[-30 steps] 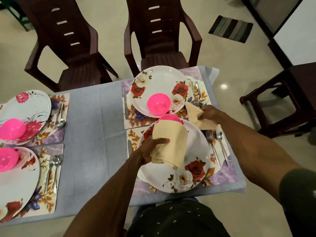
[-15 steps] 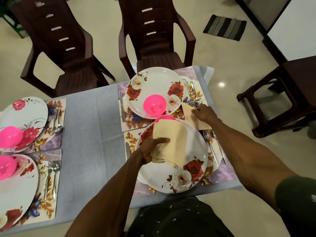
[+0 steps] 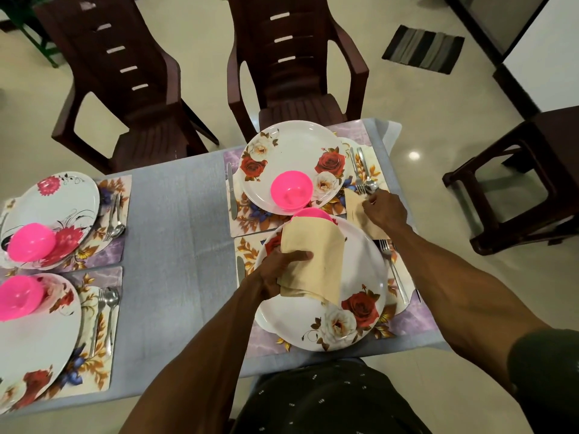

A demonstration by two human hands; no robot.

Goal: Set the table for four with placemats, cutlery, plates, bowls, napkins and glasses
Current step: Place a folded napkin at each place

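Midway through napkins: right hand (image 3: 386, 212) pressing one napkin (image 3: 357, 214) flat beside far-right plate (image 3: 291, 166); left hand (image 3: 283, 270) gripping folded napkin stack (image 3: 315, 261) over near plate (image 3: 319, 311). Next, probably a napkin by each remaining plate.

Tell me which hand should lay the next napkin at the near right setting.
Right, probably. The left hand grips the folded napkin stack above the near plate, so it serves as supply. The right hand rests on the placed napkin beside that setting's fork.
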